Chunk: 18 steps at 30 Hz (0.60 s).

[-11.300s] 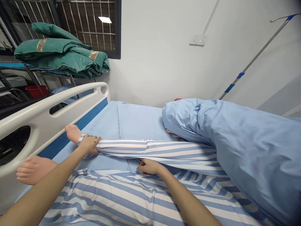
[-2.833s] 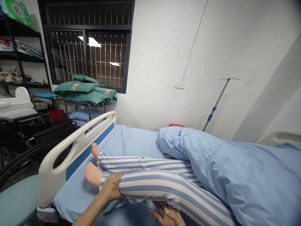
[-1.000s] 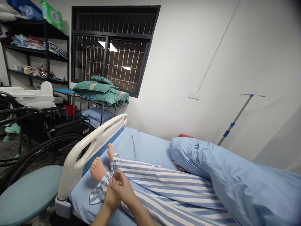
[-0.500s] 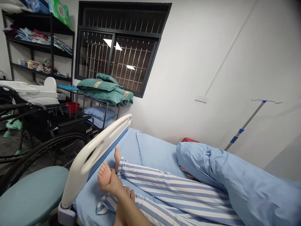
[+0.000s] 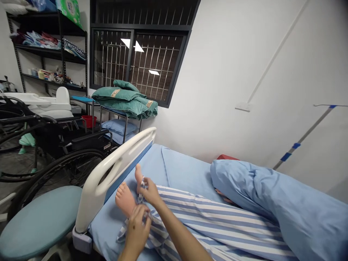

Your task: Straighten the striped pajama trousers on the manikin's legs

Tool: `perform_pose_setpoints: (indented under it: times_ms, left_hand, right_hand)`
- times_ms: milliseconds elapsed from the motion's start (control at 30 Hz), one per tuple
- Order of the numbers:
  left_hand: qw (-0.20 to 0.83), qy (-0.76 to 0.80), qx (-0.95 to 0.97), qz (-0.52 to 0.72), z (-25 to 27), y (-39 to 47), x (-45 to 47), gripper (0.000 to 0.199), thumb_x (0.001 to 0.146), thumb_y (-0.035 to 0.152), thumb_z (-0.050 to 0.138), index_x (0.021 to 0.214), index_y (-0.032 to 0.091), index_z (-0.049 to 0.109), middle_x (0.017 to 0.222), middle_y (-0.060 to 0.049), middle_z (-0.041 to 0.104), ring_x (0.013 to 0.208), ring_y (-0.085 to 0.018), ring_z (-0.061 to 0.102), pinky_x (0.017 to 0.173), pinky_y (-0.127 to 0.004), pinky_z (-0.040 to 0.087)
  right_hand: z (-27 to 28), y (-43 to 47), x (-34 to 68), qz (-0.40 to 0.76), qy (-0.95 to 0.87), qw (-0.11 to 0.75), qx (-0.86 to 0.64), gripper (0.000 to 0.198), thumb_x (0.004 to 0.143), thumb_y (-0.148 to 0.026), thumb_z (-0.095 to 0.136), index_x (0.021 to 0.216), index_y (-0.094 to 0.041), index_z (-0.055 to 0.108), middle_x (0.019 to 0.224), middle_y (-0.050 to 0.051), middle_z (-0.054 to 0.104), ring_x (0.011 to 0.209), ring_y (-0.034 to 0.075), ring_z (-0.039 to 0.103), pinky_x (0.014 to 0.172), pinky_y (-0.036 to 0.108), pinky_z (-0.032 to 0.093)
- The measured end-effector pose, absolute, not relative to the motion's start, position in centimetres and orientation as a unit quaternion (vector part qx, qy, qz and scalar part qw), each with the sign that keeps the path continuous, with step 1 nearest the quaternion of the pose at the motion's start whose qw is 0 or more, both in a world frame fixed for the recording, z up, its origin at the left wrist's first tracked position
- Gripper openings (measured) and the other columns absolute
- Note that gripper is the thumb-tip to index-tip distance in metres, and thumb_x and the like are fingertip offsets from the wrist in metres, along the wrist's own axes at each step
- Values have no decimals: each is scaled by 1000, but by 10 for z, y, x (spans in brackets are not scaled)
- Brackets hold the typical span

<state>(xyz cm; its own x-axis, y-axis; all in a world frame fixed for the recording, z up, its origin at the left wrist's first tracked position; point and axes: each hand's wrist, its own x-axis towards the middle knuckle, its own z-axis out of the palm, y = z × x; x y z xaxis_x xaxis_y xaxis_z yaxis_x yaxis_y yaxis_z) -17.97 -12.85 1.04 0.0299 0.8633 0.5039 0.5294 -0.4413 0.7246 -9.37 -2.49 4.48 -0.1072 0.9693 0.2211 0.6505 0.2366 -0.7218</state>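
Two smooth, manikin-like feet stick out of blue-and-white striped trousers (image 5: 206, 208) on the bed. My left hand (image 5: 138, 226) has its fingers closed on the trouser cuff just behind the near foot (image 5: 125, 199), which points its toes up. On the far leg, my right hand (image 5: 149, 192) pinches the other cuff beside the far foot (image 5: 138, 174). The cloth is bunched under both hands. A blue quilt (image 5: 250, 188) covers the upper part of the legs, and some fingers (image 5: 224, 196) show from under its edge.
The bed's cream footboard (image 5: 95, 181) rises just beyond the feet. Left of it are a teal oval tabletop (image 5: 40, 221) and a black wheelchair (image 5: 81, 145). Green folded bedding (image 5: 125, 99) lies on a rack under the window. A drip pole (image 5: 307, 136) stands at the right.
My right hand has let go of the near foot and moved to the far leg's cuff. My left hand has shifted toward the near foot. The view has turned slightly left.
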Motion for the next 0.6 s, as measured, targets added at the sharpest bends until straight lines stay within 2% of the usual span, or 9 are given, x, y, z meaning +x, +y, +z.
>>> perform_pose_setpoints:
  times_ms: [100, 167, 200, 267, 333, 400, 500, 600]
  left_hand:
    - [188, 536, 627, 532, 29, -102, -178, 19, 75, 16, 39, 88, 19, 53, 91, -6, 58, 90, -19, 56, 82, -36, 47]
    - [160, 558, 621, 527, 20, -92, -169, 22, 75, 15, 40, 92, 19, 53, 97, -7, 57, 95, -20, 54, 85, -37, 46]
    - [139, 562, 635, 512, 11, -90, -165, 24, 75, 13, 40, 93, 18, 53, 99, -8, 56, 97, -20, 53, 86, -37, 46]
    - [91, 553, 685, 466, -12, -93, -156, 25, 75, 9, 38, 92, 18, 55, 101, -8, 56, 100, -22, 52, 87, -39, 44]
    - [50, 539, 730, 417, -30, -100, -151, 25, 77, 7, 36, 85, 18, 57, 93, -8, 58, 99, -23, 51, 88, -41, 43]
    - [28, 541, 748, 383, -36, -104, -148, 25, 79, 7, 35, 81, 17, 58, 84, -7, 58, 95, -23, 51, 89, -43, 42]
    - [14, 549, 750, 368, -34, -105, -147, 26, 80, 8, 35, 94, 14, 57, 92, -9, 58, 96, -23, 50, 90, -43, 41]
    - [7, 559, 738, 379, -32, -104, -147, 34, 80, 9, 35, 109, 12, 52, 105, -11, 57, 102, -24, 49, 92, -44, 40]
  right_hand:
    - [56, 5, -99, 186, -720, 384, -548, 74, 67, -26, 53, 135, -11, 27, 137, 14, 37, 124, 23, 38, 101, 33, 33]
    - [57, 25, -106, 177, -743, 371, -528, 83, 66, -29, 56, 138, -10, 20, 142, 14, 29, 130, 22, 29, 105, 32, 28]
    - [54, 33, -110, 181, -753, 355, -524, 86, 65, -31, 58, 138, -10, 19, 142, 14, 29, 131, 22, 29, 104, 32, 29]
    - [45, 45, -113, 199, -759, 296, -544, 87, 62, -35, 62, 136, -12, 22, 137, 14, 37, 125, 23, 38, 99, 33, 35]
    - [31, 50, -109, 208, -749, 204, -595, 79, 60, -41, 64, 129, -15, 34, 123, 12, 52, 111, 25, 51, 88, 34, 42]
    - [17, 49, -97, 180, -738, 107, -642, 69, 58, -48, 65, 116, -17, 45, 108, 11, 61, 99, 28, 58, 80, 36, 44]
    - [5, 39, -72, 96, -750, 16, -654, 64, 54, -51, 68, 105, -17, 51, 100, 14, 64, 94, 31, 60, 76, 37, 44]
    - [5, 24, -55, 18, -771, 7, -636, 51, 60, -40, 68, 103, -17, 52, 97, 14, 65, 91, 28, 61, 78, 37, 43]
